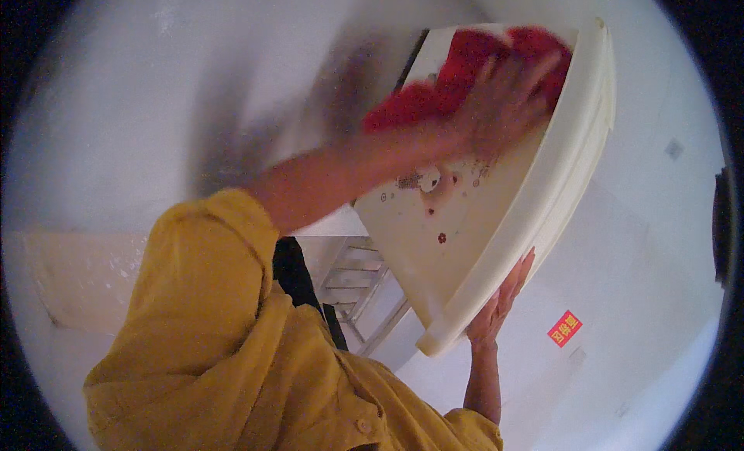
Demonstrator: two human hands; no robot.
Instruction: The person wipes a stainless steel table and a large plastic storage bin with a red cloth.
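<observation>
A cream-coloured panel or basin (407,265) with a thick rolled rim (523,213) tilts across the upper right. Small dark red flower prints dot its inner face, and a white round part (430,179) sits near the middle. Reaching across from the left, my left hand (511,96) is blurred, its fingers spread over a red cloth (465,67) on that inner face. Whether the fingers grip the cloth is unclear. Lower down, my right hand (497,303) holds the outside of the rim, fingers pointing up along it.
Behind the panel is a pale surface bearing a red sticker (564,328) with yellow writing. A metal rack or ladder-like frame (354,276) shows below the panel's left edge. Beige board (81,271) appears at left, and a dark object (721,227) at the right rim.
</observation>
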